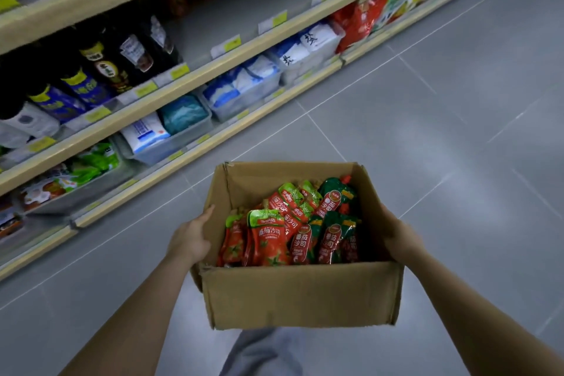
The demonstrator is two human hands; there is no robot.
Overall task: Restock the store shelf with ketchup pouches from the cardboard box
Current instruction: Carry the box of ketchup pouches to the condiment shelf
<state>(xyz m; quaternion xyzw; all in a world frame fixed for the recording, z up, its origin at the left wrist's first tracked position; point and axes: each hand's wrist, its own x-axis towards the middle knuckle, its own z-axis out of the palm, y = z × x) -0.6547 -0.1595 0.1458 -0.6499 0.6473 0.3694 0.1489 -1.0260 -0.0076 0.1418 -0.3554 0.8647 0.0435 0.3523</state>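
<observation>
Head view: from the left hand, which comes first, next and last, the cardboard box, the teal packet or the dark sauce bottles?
1. Cardboard box, touching the left hand.
2. Teal packet, bottom shelf bin, up left.
3. Dark sauce bottles, shelf above, farthest.

A person holds a box of ketchup by the store shelf.

The left hand (191, 236) presses flat on one side of the cardboard box (300, 294), and the right hand (396, 238) holds the other side. Red and green ketchup pouches (293, 226) lie piled inside. The shelf (195, 70) stands to the left, above the grey floor (442, 131).
</observation>
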